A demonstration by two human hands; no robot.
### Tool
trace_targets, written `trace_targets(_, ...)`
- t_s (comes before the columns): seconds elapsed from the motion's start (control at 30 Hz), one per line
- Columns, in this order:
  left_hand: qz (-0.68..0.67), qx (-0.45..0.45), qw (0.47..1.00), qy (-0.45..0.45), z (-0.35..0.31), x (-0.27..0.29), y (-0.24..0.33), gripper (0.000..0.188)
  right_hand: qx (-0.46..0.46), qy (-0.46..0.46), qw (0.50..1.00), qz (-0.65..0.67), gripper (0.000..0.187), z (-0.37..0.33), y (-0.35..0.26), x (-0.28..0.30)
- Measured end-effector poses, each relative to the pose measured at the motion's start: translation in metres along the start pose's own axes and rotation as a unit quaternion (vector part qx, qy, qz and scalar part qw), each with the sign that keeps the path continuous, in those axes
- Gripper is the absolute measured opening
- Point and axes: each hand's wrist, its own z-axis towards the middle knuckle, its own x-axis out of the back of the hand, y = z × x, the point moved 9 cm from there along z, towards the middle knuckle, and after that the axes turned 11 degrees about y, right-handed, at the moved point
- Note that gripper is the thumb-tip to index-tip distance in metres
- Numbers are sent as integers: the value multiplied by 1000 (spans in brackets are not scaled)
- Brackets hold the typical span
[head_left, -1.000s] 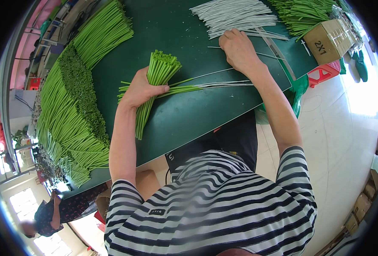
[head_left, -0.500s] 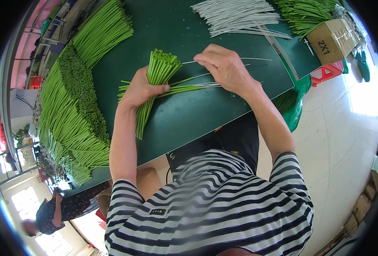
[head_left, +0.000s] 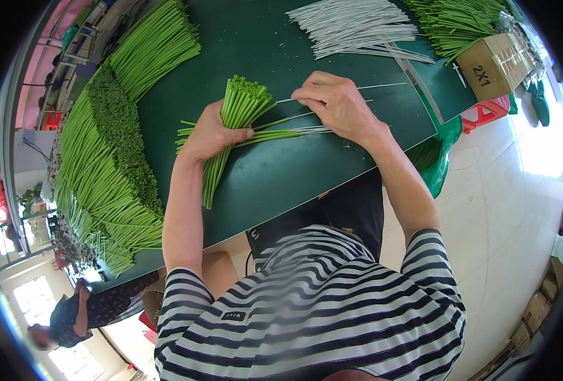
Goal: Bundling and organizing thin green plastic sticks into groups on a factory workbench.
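My left hand (head_left: pixel 213 133) is wrapped round a thick bundle of green plastic stems (head_left: pixel 244 100), held at a tilt with the tube ends up and away from me. My right hand (head_left: pixel 337 105) pinches a thin white wire (head_left: pixel 285 100) between thumb and fingers. The wire's left end points at the upper part of the bundle; whether it touches is too fine to tell. Its other end sticks out to the right behind the hand. Below both hands, several green stems fitted with white wires (head_left: pixel 275 134) lie across the dark green table, partly hidden by my left hand.
A long heap of green stems (head_left: pixel 97 184) lines the table's left side. White wires (head_left: pixel 357 25) are piled at the far side, with more green stems (head_left: pixel 456 22) and a cardboard box (head_left: pixel 494 66) at far right. A person (head_left: pixel 72 314) stands at the lower left.
My right hand has shifted slightly right and toward me with the wire, whose left end sits a little lower. My left hand and the bundle have barely moved.
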Motion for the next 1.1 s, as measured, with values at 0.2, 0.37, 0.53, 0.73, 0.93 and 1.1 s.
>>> trace_targets(0.2, -4, -2, 1000, 2, 0, 0, 0, 46, -6, -1, 1000, 11, 15, -3, -3, -6)
trace_targets(0.37, 4, 3, 1000, -3, 1, 0, -1, 44, 13, 3, 1000, 3, 15, -3, -4, -6)
trace_targets(0.53, 6, -4, 1000, -3, 1, 0, -1, 43, -16, 40, 999, 8, 15, 2, 0, 7)
trace_targets(0.73, 7, -5, 1000, -5, 1, 0, -1, 44, -8, 22, 1000, -2, 14, 1, -7, -2)
trace_targets(0.93, 8, -7, 1000, -6, 1, 0, -2, 43, -36, 30, 999, 16, 14, 2, 2, 2)
trace_targets(1.1, 5, -6, 1000, -6, 0, -1, -1, 44, -28, 15, 999, 5, 14, 2, 1, -2)
